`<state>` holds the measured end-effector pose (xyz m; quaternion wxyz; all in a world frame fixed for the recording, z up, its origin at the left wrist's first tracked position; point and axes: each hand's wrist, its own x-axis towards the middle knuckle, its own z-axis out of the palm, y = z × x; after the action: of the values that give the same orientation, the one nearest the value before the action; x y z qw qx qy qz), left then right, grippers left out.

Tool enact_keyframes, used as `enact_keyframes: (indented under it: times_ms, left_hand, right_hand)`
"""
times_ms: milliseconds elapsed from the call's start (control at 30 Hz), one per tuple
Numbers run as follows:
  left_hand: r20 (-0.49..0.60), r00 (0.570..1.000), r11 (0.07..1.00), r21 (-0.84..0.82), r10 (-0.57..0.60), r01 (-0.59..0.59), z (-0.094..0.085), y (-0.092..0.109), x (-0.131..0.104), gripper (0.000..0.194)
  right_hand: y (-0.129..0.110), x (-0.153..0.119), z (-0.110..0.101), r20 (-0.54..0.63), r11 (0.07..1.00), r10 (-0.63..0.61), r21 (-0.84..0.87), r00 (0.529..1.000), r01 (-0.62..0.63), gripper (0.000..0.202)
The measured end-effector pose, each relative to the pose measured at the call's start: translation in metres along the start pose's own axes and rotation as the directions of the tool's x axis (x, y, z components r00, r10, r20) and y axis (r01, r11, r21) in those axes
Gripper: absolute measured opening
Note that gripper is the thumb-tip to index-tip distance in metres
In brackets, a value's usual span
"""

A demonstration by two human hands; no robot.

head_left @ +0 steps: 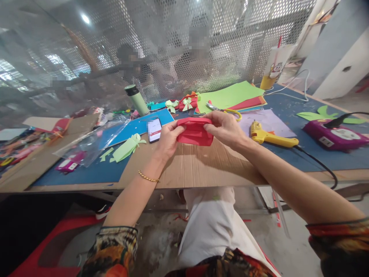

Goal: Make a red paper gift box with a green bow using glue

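Observation:
Between my two hands I hold a small red box-like piece, apparently of paper or foam sheet, with its open hollow side facing me. My left hand pinches its left end, thumb on the near edge. At the right end, my right hand grips it with thumb and fingers. The piece is held above a brown cardboard sheet. Just beyond my right hand lie scissors with yellow handles. A phone lies close to my left hand.
A yellow glue gun and purple power strip sit right, with cords. Green sheets, a green bottle and a drink cup stand or lie along the back. Green cut pieces lie left. A perforated screen rises behind.

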<state>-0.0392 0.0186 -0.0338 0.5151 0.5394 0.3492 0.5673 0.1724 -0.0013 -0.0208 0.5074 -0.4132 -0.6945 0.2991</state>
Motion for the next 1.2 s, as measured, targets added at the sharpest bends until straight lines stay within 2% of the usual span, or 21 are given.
enact_keyframes:
  times_ms: [200, 433, 600, 767, 933, 1200]
  left_hand:
    - [-0.002, 1.000, 0.999, -0.029, -0.013, 0.012, -0.002, -0.004, 0.003, 0.023]
    - [-0.004, 1.000, 0.999, 0.032, 0.017, -0.017, -0.002, -0.005, 0.004, 0.023]
    - [0.054, 0.993, 0.981, 0.160, 0.106, -0.114, 0.001, -0.003, 0.000, 0.025]
    - [0.063, 0.994, 0.961, 0.256, 0.094, -0.107, 0.000, -0.003, -0.003, 0.043]
    - [0.137, 0.985, 0.954, 0.263, 0.108, -0.141, -0.001, -0.005, -0.004, 0.052]
    - [0.183, 0.979, 0.974, 0.194, 0.084, -0.120, -0.001, -0.006, -0.005, 0.054]
  right_hand:
    - [-0.009, -0.002, -0.008, -0.024, 0.998, 0.004, 0.065, 1.000, -0.002, 0.031]
    - [0.001, 0.002, -0.006, -0.044, 0.996, 0.017, 0.088, 0.999, -0.013, 0.028]
    - [0.006, 0.004, -0.006, 0.007, 0.989, 0.036, 0.141, 0.999, -0.036, 0.031]
    - [0.006, 0.003, -0.004, 0.089, 0.983, 0.024, 0.179, 0.996, -0.040, 0.041]
    - [0.003, 0.000, -0.003, 0.174, 0.976, 0.016, 0.212, 0.985, -0.053, 0.051]
    - [0.005, 0.001, -0.004, 0.124, 0.968, 0.038, 0.240, 0.992, -0.067, 0.057]
